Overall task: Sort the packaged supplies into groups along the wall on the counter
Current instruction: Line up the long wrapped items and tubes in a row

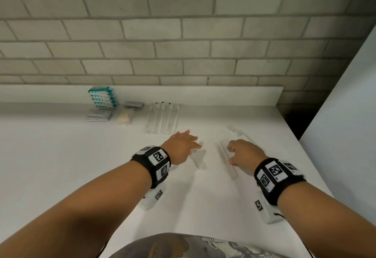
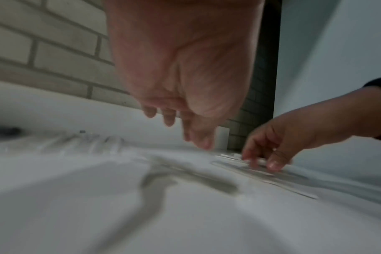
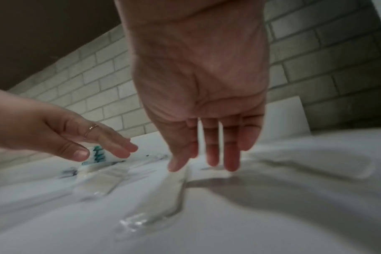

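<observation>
Reaching over the counter, both hands hang palm-down with nothing held. Left hand has fingers straight, spread above a clear packet. Right hand has fingers relaxed, tips just touching a long clear packet; another lies at its 1 o'clock. Along the wall at 11 o'clock: teal boxes, sachets, swab packets.
</observation>
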